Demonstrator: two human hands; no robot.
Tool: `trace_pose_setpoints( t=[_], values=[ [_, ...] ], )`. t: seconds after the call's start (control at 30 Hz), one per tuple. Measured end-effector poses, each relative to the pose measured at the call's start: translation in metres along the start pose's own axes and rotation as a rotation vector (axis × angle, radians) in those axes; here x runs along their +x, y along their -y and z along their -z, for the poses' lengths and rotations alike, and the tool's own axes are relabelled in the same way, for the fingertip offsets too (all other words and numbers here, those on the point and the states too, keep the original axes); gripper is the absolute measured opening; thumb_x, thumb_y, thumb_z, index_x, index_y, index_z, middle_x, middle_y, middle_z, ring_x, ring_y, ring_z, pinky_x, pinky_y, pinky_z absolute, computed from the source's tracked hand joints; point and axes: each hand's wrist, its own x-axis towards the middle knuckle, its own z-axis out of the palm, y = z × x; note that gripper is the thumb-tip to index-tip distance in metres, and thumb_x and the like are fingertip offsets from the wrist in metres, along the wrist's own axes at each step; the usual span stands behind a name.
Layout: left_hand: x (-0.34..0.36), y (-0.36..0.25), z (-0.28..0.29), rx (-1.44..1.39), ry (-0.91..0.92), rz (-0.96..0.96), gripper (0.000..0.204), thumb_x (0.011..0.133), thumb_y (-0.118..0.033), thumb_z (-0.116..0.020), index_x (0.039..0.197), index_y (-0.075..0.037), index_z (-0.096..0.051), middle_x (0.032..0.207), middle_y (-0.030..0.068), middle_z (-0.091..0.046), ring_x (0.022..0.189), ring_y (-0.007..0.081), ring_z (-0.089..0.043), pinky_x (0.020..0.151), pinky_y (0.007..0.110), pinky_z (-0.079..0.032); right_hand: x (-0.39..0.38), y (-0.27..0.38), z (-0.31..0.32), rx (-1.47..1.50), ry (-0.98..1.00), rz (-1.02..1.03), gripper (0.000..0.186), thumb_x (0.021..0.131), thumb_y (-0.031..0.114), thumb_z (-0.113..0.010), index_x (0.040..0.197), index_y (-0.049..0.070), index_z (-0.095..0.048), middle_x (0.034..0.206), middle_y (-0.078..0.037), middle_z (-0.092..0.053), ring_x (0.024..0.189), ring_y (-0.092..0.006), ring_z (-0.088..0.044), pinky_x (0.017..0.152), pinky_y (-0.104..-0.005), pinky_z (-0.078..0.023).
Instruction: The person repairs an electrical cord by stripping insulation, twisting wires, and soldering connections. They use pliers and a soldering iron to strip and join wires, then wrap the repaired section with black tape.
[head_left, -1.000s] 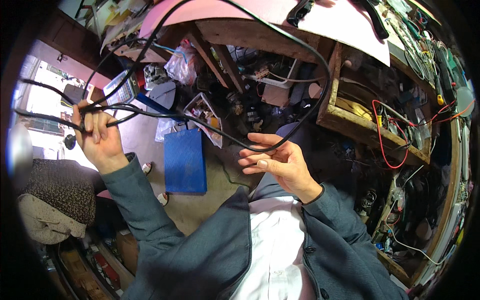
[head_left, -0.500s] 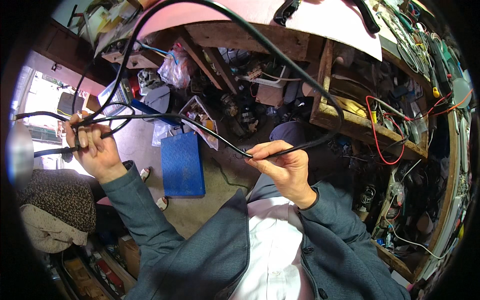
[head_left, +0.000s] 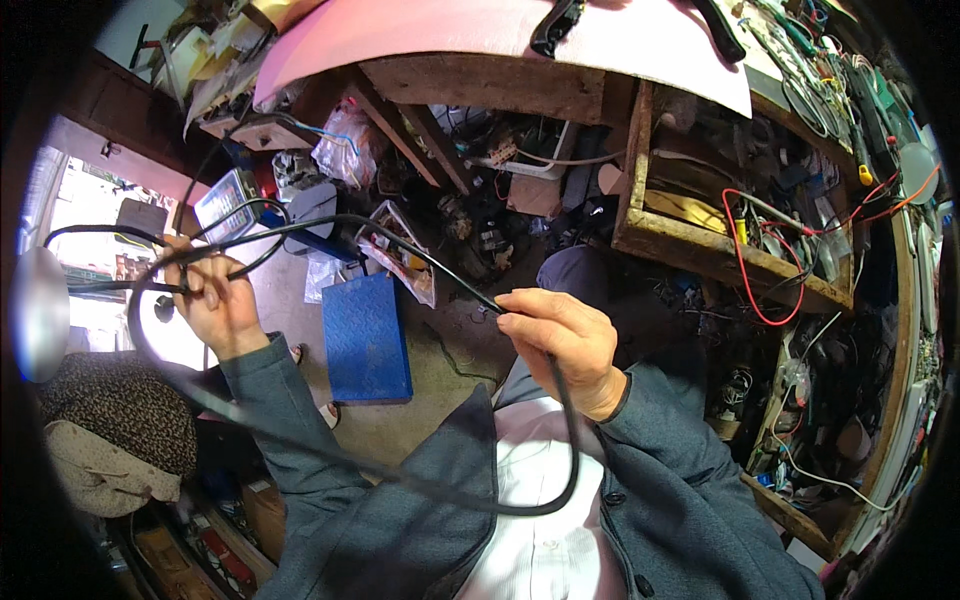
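Observation:
A long black cable (head_left: 400, 241) runs between my two hands. On the left, my left hand (head_left: 215, 300) is closed around several strands of it, with small loops sticking out beyond the fingers. My right hand (head_left: 565, 345), in the middle, pinches the cable between thumb and fingertips. From the right hand a big slack loop hangs down across my white shirt and jacket, then curves back up to the left hand; its lower part is blurred. Whether the cable has a plug at either end, I cannot make out.
Ahead is a workbench with a pink top (head_left: 430, 40) and black-handled tools on it. A wooden drawer (head_left: 735, 245) with red wire juts out at the right. On the floor stand a blue box (head_left: 366, 338) and cluttered bins. A person in patterned clothing (head_left: 120, 410) is at left.
The big cable loop has swung from above and ahead of my hands down in front of my chest. My left hand has shifted slightly right and down, while the right stays nearly in place.

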Motion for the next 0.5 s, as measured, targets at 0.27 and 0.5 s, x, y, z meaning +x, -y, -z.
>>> trace_pose_setpoints(
  t=[0.27,0.5],
  values=[
    [0.012,0.013,0.032,-0.041,-0.105,0.067,0.02,0.1,-0.016,-0.059,0.099,0.003,-0.059,0.048,-0.0034,-0.033,0.035,0.0056,-0.023,0.038,0.022,-0.019,0.004,-0.005,0.006,-0.259,-0.007,0.266,0.03,0.069,0.004,-0.072,0.099,0.001,-0.069,0.093,-0.015,-0.067,0.08,-0.0274,-0.07,0.067,-0.0324,-0.06],
    [0.023,0.023,0.047,-0.102,-0.071,0.119,0.021,0.1,-0.018,-0.059,0.099,0.003,-0.061,0.05,-0.003,-0.036,0.037,0.0057,-0.021,0.039,0.022,-0.018,0.001,-0.006,0.005,0.234,0.125,-0.24,0.043,0.072,-0.009,-0.06,0.113,0.002,-0.07,0.104,-0.022,-0.069,0.092,-0.0323,-0.07,0.078,-0.0312,-0.056]
  ],
)
